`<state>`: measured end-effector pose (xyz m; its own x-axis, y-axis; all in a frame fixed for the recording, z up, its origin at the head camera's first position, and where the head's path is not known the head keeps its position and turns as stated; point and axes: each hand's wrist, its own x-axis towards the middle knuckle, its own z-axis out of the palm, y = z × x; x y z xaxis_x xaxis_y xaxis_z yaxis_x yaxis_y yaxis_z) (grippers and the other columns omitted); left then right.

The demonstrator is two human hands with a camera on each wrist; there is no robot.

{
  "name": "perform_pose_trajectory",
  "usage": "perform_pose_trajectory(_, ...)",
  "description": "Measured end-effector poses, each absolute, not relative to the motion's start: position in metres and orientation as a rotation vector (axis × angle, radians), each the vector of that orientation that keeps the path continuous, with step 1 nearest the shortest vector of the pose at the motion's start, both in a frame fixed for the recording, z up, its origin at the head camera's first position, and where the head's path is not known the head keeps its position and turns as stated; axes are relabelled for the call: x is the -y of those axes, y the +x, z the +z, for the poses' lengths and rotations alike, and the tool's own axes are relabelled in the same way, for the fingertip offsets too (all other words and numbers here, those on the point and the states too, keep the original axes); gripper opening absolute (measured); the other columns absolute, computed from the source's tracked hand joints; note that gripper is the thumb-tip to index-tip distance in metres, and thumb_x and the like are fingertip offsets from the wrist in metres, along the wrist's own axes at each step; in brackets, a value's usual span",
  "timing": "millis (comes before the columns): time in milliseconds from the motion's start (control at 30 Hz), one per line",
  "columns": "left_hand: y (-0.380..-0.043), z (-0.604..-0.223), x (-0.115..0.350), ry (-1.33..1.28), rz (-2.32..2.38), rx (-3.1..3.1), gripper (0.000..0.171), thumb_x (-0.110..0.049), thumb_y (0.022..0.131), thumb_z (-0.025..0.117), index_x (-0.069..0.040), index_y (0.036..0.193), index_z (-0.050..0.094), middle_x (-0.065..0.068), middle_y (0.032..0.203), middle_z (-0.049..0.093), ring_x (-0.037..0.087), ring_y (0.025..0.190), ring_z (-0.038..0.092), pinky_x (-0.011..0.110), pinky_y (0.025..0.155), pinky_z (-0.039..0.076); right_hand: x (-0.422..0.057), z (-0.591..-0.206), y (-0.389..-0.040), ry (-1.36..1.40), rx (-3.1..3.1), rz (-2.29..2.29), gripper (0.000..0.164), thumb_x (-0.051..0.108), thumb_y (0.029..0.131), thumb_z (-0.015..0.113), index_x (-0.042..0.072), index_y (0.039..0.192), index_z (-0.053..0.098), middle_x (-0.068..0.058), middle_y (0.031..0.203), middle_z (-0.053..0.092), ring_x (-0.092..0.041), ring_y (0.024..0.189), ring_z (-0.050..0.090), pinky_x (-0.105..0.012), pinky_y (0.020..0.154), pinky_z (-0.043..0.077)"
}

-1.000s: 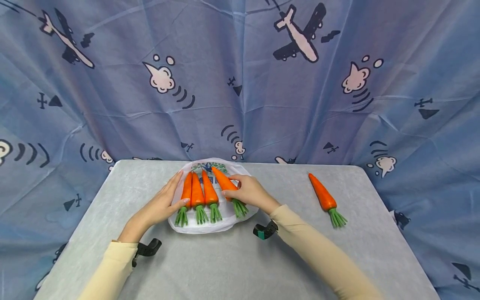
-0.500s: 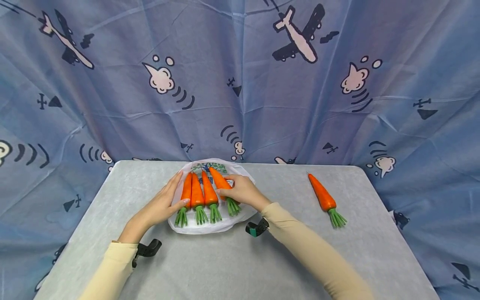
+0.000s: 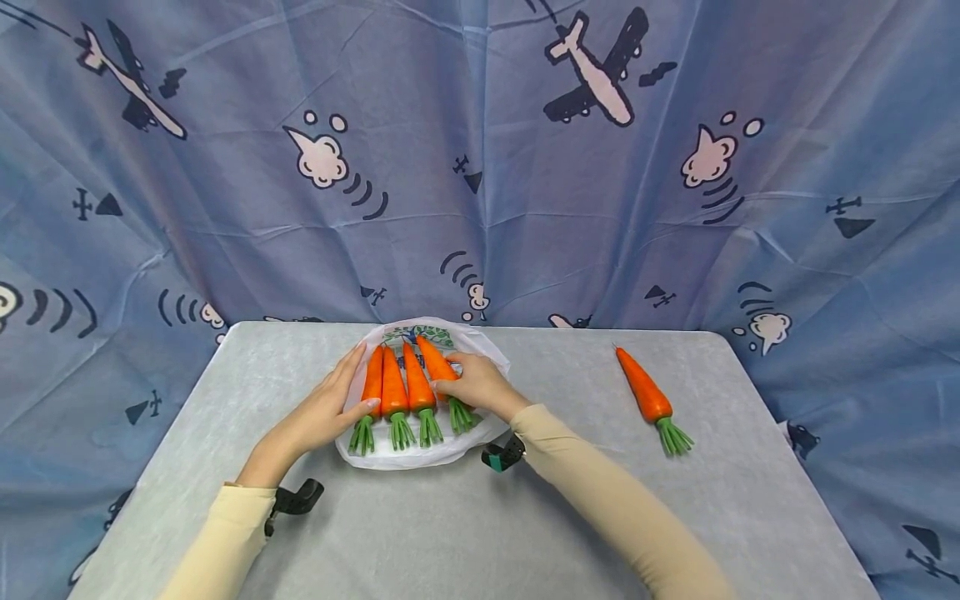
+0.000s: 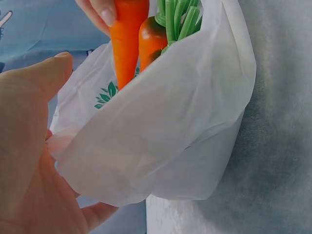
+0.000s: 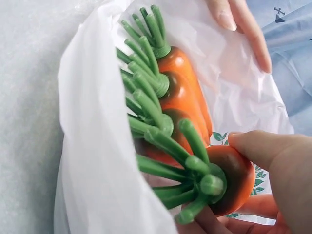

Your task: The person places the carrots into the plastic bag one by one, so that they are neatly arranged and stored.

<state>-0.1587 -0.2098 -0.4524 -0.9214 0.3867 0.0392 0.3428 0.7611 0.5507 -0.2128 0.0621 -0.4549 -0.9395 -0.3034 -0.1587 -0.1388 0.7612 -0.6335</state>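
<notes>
A white plastic bag (image 3: 450, 454) with green and blue print lies with its mouth spread upward. Side by side in it are three orange carrots (image 3: 394, 387) with green stem tops. My right hand (image 3: 480, 383) grips another carrot (image 3: 437, 362) at its thick end, thumb on one side and fingers on the other, over the bag's right part. In the right wrist view that carrot (image 5: 226, 180) shows stem end first. My left hand (image 3: 318, 412) rests along the bag's left rim with straight fingers; its thumb (image 4: 61, 66) stands apart from the fingers.
One more carrot (image 3: 645, 387) lies on the grey-white table (image 3: 405, 542), right of the bag. A blue curtain (image 3: 420, 167) with airplane prints hangs behind the table. Black wrist cameras (image 3: 298, 496) sit on both wrists.
My right hand has moved left with its carrot, bringing it closer to the other carrots in the bag. My left hand has stayed in place.
</notes>
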Motion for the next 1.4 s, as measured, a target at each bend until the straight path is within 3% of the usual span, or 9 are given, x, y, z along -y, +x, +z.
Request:
perform_pose_trajectory(200, -0.159, -0.453, 0.21, 0.599, 0.883, -2.879, 0.09, -0.045, 0.098, 0.057, -0.017, 0.161, -0.001, 0.017, 0.168, 0.008, 0.04, 0.153, 0.016, 0.061, 0.122, 0.021, -0.058, -0.463, -0.216, -0.332, -2.707, -0.928, 0.065, 0.042, 0.087, 0.072, 0.009, 0.14, 0.055, -0.013, 0.135, 0.064, -0.024, 0.114, 0.064, -0.039, 0.1, 0.054)
perform_pose_trajectory(500, -0.158, -0.454, 0.21, 0.608, 0.898, -2.882, 0.089, -0.043, 0.099, 0.058, -0.014, 0.161, 0.001, 0.019, 0.167, 0.009, 0.041, 0.153, 0.016, 0.061, 0.122, 0.02, -0.056, -0.468, -0.218, -0.322, -2.708, -0.867, 0.063, 0.04, 0.088, 0.071, 0.008, 0.14, 0.056, -0.012, 0.14, 0.061, -0.028, 0.129, 0.057, -0.043, 0.111, 0.047)
perform_pose_trajectory(1400, -0.157, -0.451, 0.21, 0.599, 0.89, -2.881, 0.089, -0.042, 0.099, 0.058, -0.013, 0.161, 0.001, 0.02, 0.167, 0.009, 0.042, 0.153, 0.017, 0.061, 0.122, 0.02, -0.053, -0.475, -0.224, -0.323, -2.71, -0.852, 0.058, 0.04, 0.091, 0.068, 0.007, 0.138, 0.058, -0.012, 0.139, 0.061, -0.029, 0.129, 0.057, -0.043, 0.111, 0.046)
